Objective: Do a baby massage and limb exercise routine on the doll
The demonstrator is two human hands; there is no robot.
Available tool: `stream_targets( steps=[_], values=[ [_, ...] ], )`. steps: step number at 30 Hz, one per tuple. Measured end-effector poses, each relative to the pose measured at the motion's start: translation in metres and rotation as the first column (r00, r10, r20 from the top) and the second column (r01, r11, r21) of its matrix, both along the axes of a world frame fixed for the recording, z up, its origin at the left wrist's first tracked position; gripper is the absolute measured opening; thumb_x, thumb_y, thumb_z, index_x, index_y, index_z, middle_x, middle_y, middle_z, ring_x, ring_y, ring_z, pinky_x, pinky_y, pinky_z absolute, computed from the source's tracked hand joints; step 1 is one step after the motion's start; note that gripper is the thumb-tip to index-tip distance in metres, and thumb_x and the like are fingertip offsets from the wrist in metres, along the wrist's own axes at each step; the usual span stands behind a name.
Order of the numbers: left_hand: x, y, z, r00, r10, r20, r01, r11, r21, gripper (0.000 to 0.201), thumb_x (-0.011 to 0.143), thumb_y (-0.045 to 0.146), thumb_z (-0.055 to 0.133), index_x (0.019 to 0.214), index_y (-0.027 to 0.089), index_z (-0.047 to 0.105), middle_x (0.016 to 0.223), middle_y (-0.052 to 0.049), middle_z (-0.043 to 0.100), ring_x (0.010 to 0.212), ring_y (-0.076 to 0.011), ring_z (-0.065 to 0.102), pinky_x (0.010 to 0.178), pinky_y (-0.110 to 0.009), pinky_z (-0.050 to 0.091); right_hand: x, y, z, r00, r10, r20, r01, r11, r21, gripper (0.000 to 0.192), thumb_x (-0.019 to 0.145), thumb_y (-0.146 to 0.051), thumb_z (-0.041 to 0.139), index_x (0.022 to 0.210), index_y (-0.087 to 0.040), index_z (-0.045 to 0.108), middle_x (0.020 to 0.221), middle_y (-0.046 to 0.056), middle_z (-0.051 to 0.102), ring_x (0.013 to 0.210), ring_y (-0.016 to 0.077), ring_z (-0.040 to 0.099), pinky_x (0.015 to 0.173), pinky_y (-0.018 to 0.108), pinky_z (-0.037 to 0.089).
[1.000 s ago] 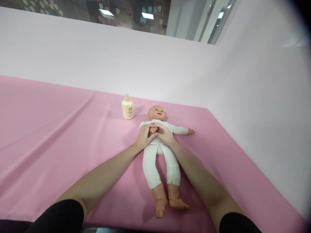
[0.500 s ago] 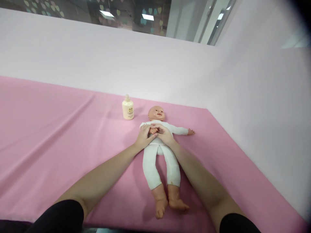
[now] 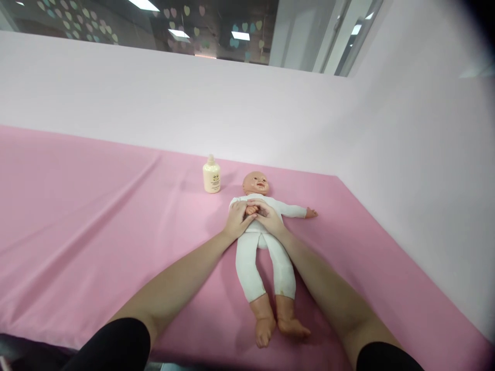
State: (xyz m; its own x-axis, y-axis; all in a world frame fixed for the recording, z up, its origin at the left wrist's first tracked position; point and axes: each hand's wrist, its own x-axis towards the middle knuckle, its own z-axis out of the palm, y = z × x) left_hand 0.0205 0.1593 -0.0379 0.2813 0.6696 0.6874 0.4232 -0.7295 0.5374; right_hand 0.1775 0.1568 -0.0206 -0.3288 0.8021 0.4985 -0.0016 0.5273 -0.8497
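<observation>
A baby doll (image 3: 266, 257) in a white cloth suit lies on its back, head away from me, feet toward me. One of its arms is bent over the chest, and the small doll hand (image 3: 251, 209) shows between my hands. My left hand (image 3: 236, 220) wraps that arm from the left, thumb pointing inward. From the right, my right hand (image 3: 270, 218) curls its fingers over the same doll hand. Both thumbs come close together below it. The doll's other arm stretches out to the right. White smears show on the doll's face.
A cream-coloured pump bottle (image 3: 212, 178) stands left of the doll's head. Pink sheeting (image 3: 116, 221) with folds covers the table. White walls (image 3: 174, 103) rise behind and to the right, with a window (image 3: 216, 31) above bearing heart stickers.
The view has shifted slightly, so everything sits a little further right and lower. My hands keep the same hold on the doll's arm.
</observation>
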Motion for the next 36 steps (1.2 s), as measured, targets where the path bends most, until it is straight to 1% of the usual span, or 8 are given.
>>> stream_targets(
  steps=[5,12,19,24,27,30,34,36],
  values=[
    [0.0,0.001,-0.001,0.999,0.032,-0.004,-0.032,0.999,0.017,0.036,0.091,0.05,0.042,0.103,0.019,0.054,0.098,-0.009,0.061,0.096,-0.0237,0.054,0.089,-0.043,0.041,-0.002,-0.003,0.005,0.998,0.017,0.059,-0.02,0.999,0.048,0.033,0.082,-0.037,0.063,0.114,-0.028,0.065,0.124,0.006,0.058,0.123,0.0217,0.05,0.111,0.041,0.035],
    [-0.001,0.003,-0.001,0.998,0.066,-0.013,-0.066,0.998,0.003,0.025,0.09,0.04,0.047,0.097,0.018,0.053,0.091,-0.007,0.059,0.091,-0.0228,0.054,0.085,-0.041,0.042,-0.004,-0.005,0.01,0.998,0.028,0.056,-0.031,0.998,0.055,0.032,0.084,-0.031,0.059,0.115,-0.028,0.064,0.125,0.006,0.059,0.123,0.021,0.05,0.11,0.04,0.035],
    [0.001,0.005,-0.001,0.986,0.159,-0.053,-0.16,0.987,-0.021,0.017,0.087,0.03,0.048,0.096,0.017,0.053,0.093,-0.008,0.058,0.09,-0.0227,0.052,0.084,-0.04,0.043,-0.006,-0.002,0.003,0.998,-0.016,0.06,0.011,0.997,0.081,0.04,0.082,-0.02,0.051,0.121,-0.024,0.06,0.127,0.006,0.058,0.124,0.0186,0.049,0.112,0.038,0.032],
    [0.002,0.0,0.001,0.981,0.196,0.0,-0.195,0.976,-0.095,0.019,0.078,0.016,0.05,0.097,0.018,0.052,0.094,-0.007,0.058,0.094,-0.0229,0.054,0.086,-0.042,0.045,-0.01,-0.006,0.002,0.995,-0.037,0.097,0.033,0.999,0.043,0.049,0.077,-0.014,0.05,0.125,-0.019,0.057,0.128,0.008,0.058,0.119,0.0168,0.053,0.103,0.034,0.041],
    [0.002,-0.001,0.003,0.982,0.176,0.062,-0.167,0.977,-0.131,0.023,0.072,0.012,0.05,0.094,0.018,0.053,0.091,-0.006,0.06,0.09,-0.0219,0.056,0.084,-0.042,0.047,-0.011,-0.01,0.004,0.993,-0.035,0.11,0.027,0.997,0.076,0.049,0.076,-0.016,0.055,0.125,-0.02,0.058,0.131,0.008,0.057,0.122,0.0175,0.05,0.105,0.034,0.039],
    [0.001,0.0,0.004,0.989,0.096,0.11,-0.084,0.99,-0.11,0.028,0.068,0.01,0.051,0.094,0.02,0.055,0.094,-0.006,0.064,0.089,-0.0211,0.058,0.085,-0.041,0.048,-0.011,-0.012,0.005,0.992,-0.059,0.113,0.045,0.992,0.121,0.043,0.078,-0.019,0.058,0.12,-0.023,0.061,0.129,0.007,0.058,0.123,0.0178,0.049,0.109,0.036,0.035],
    [-0.002,0.006,0.0,0.984,0.132,0.119,-0.124,0.99,-0.074,0.027,0.065,0.012,0.052,0.09,0.019,0.056,0.09,-0.006,0.065,0.087,-0.0219,0.058,0.082,-0.041,0.047,-0.011,-0.014,0.005,0.989,-0.085,0.122,0.07,0.99,0.12,0.037,0.078,-0.019,0.06,0.114,-0.025,0.064,0.122,0.006,0.059,0.118,0.0185,0.052,0.107,0.037,0.037],
    [-0.004,0.008,-0.001,0.989,0.104,0.103,-0.096,0.993,-0.075,0.021,0.065,0.014,0.053,0.085,0.019,0.056,0.085,-0.004,0.065,0.083,-0.0209,0.058,0.079,-0.039,0.047,-0.012,-0.015,0.006,0.985,-0.102,0.136,0.087,0.99,0.114,0.035,0.077,-0.018,0.061,0.111,-0.026,0.065,0.117,0.005,0.06,0.115,0.0186,0.053,0.106,0.037,0.038]
  ],
)
